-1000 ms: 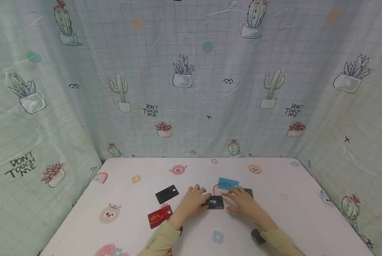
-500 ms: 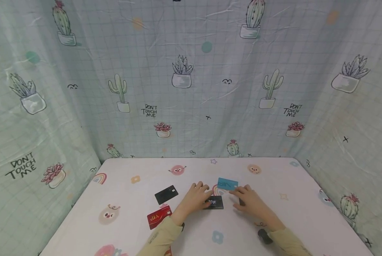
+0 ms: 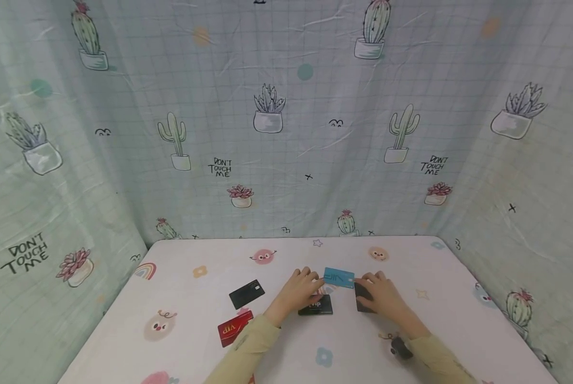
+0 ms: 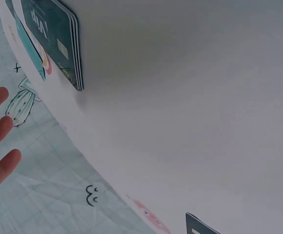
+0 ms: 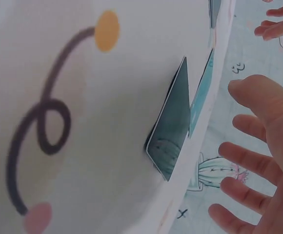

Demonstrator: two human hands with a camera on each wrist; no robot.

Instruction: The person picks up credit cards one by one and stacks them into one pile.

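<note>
My left hand [image 3: 299, 291] hovers with loosely bent fingers over the left edge of a black Vip card stack [image 3: 317, 305]. In the left wrist view the fingers stand apart from that stack [image 4: 58, 44], whose edge shows several layers. A blue VIP card [image 3: 338, 277] lies just behind, between both hands. My right hand [image 3: 384, 298] is over a plain dark card [image 3: 364, 297], covering its right part. Seen from the right wrist, that card [image 5: 171, 126] lies below spread fingers with nothing held.
On the left lie a black chip card [image 3: 247, 294] and a red VIP card [image 3: 235, 327], partly behind the left sleeve. A sliver of something red-orange [image 3: 251, 380] shows by that sleeve. A patterned curtain [image 3: 286, 202] walls the back and sides of the white table [image 3: 190, 346].
My right hand has shifted right, uncovering the left part of the dark card. My left hand has moved slightly farther back, towards the blue card. The whole view has drifted a little.
</note>
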